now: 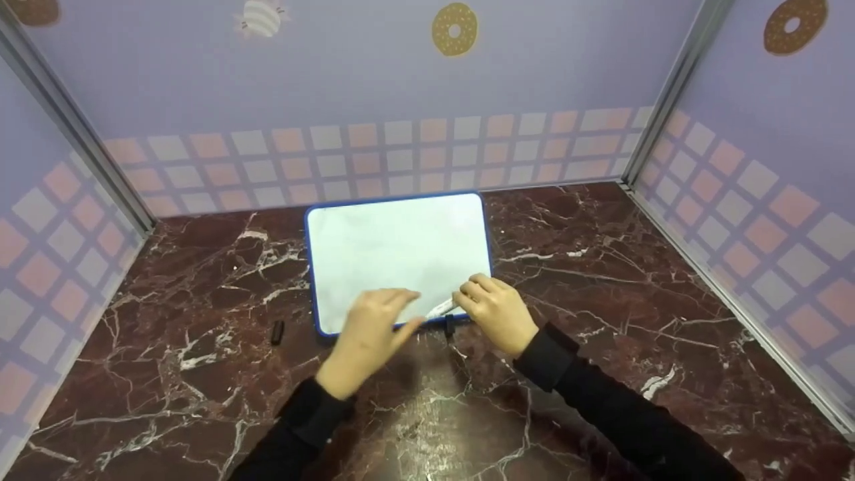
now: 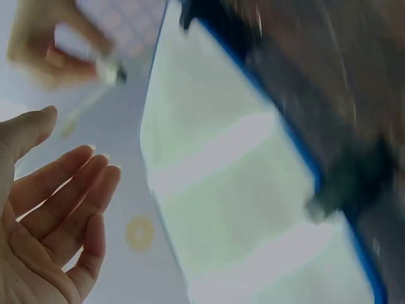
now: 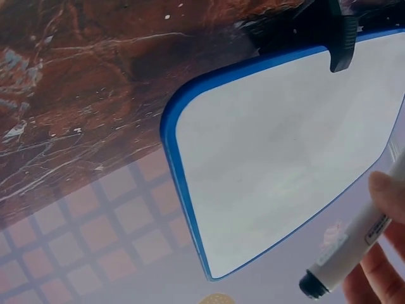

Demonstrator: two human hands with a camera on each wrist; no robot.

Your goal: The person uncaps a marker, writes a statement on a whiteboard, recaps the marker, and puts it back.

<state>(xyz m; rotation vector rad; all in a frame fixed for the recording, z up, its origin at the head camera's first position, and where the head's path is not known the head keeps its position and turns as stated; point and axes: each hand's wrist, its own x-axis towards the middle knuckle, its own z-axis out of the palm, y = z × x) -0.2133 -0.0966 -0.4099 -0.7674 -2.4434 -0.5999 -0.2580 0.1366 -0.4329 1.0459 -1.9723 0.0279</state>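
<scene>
White marker [image 1: 442, 308], one, which I logged remotely as pinched by the right hand [image 1: 494, 314] over the near edge of the blue-rimmed whiteboard [image 1: 401, 250], left hand [image 1: 371, 327] empty, thumb apart from loosely bent fingers; handling step, I judged, whose next move called for steady grip.

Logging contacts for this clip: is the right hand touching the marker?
Touching. The right wrist view shows the right hand gripping the marker, thumb against its barrel.

the bare left hand [image 1: 371, 327] holds its thumb apart from relaxed fingers; the bare right hand [image 1: 495, 312] grips, fingers curled.
</scene>
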